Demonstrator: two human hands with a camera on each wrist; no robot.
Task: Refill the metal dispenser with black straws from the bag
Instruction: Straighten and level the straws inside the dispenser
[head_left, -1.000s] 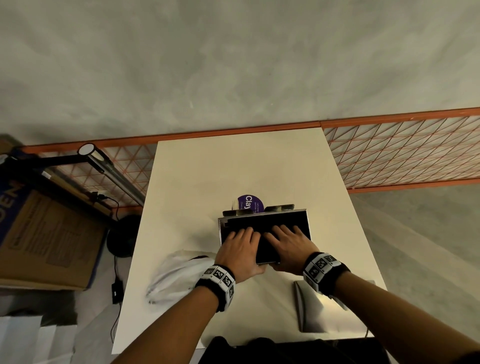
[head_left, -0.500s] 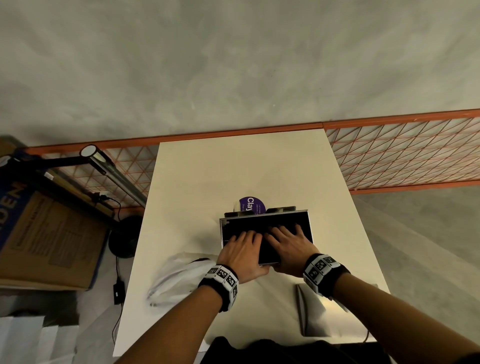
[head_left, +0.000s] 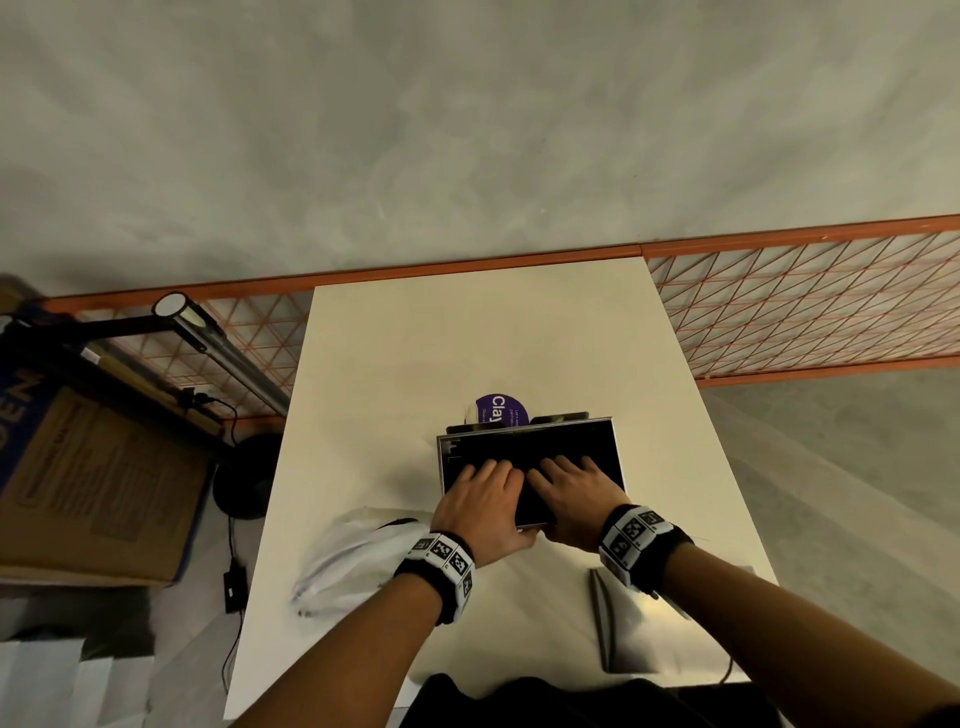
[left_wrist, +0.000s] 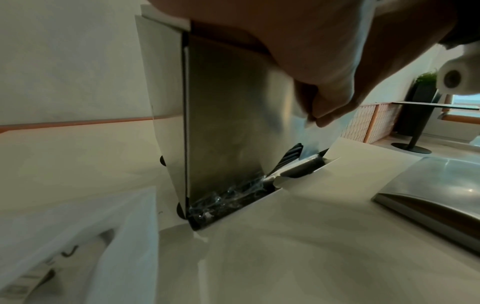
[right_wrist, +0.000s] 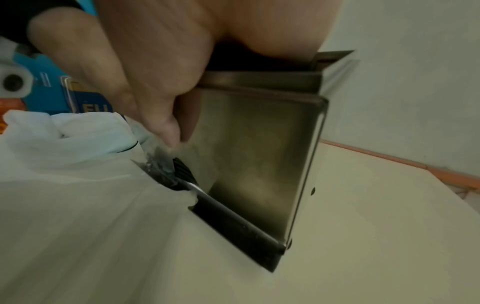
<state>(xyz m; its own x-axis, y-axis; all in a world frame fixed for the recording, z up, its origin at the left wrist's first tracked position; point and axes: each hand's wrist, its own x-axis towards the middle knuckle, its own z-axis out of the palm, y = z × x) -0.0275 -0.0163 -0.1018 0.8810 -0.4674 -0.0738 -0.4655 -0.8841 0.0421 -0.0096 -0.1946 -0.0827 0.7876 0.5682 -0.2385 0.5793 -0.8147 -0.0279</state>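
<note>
The metal dispenser (head_left: 617, 457) stands open-topped in the middle of the white table (head_left: 467, 338), filled with black straws (head_left: 519, 441). My left hand (head_left: 483, 493) and right hand (head_left: 571, 483) lie side by side on top of the straws, fingers straight and flat. Both thumbs hang down over the front panel (left_wrist: 226, 123), the left thumb (left_wrist: 324, 92) and the right thumb (right_wrist: 155, 92) resting against it. A few black straws (left_wrist: 291, 156) show in the slot at the panel's foot. The white straw bag (head_left: 353, 561) lies crumpled just left of the dispenser.
The dispenser's metal lid (head_left: 639, 623) lies flat at the near right of the table. A purple round label (head_left: 501, 408) sits just behind the dispenser. An orange mesh rail (head_left: 779, 312) runs along the table's far edge. A cardboard box (head_left: 93, 483) stands on the floor to the left.
</note>
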